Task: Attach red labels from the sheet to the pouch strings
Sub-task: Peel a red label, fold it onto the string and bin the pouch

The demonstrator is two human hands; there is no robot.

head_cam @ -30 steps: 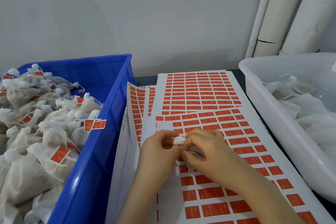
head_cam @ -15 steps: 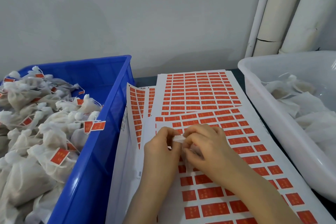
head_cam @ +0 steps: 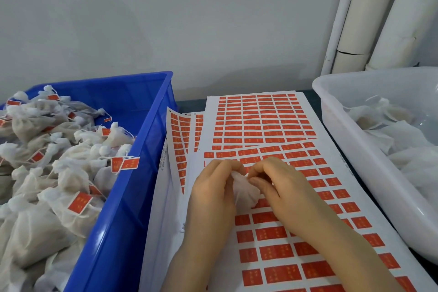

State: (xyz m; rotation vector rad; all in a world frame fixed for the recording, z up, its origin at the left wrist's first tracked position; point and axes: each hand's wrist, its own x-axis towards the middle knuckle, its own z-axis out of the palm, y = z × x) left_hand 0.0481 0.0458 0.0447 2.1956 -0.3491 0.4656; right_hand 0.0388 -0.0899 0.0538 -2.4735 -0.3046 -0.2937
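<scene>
Lying in blue crate (head_cam: 151, 125): labelled pouches (head_cam: 59, 173).
White tub (head_cam: 343, 149): white pouches (head_cam: 403, 140).
Hands: left hand (head_cam: 213, 187) and right hand (head_cam: 279, 185) pinch one pouch (head_cam: 245, 191), neck pointing away.

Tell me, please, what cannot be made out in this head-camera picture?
Head view: the string of the small white mesh pouch, and any label on it, hidden by the fingers of the left hand and right hand holding it.
Head view: print on the white sheet of red paper labels, too small and blurred.
Head view: contents of the translucent white plastic tub, blurred and cut off by the right edge.
</scene>
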